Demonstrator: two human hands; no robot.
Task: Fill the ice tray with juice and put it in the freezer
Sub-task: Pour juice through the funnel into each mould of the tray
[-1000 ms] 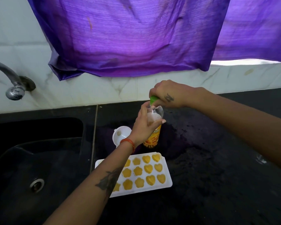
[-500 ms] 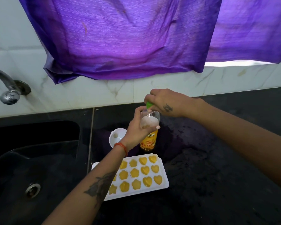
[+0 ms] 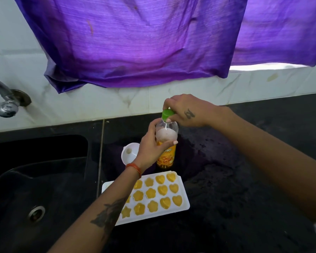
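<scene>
The left hand (image 3: 150, 143) is wrapping its grip around the upper body of the juice bottle (image 3: 166, 143), which is standing upright on the black tabletop (image 3: 244, 179). The right hand (image 3: 186, 111) is pinching the green cap (image 3: 167, 115) at the bottle's top. The white ice tray (image 3: 182, 201), its flower, heart and star cells holding yellow juice, is lying just in front of the bottle, with a white funnel (image 3: 129, 153) beside the sink (image 3: 44, 179).
</scene>
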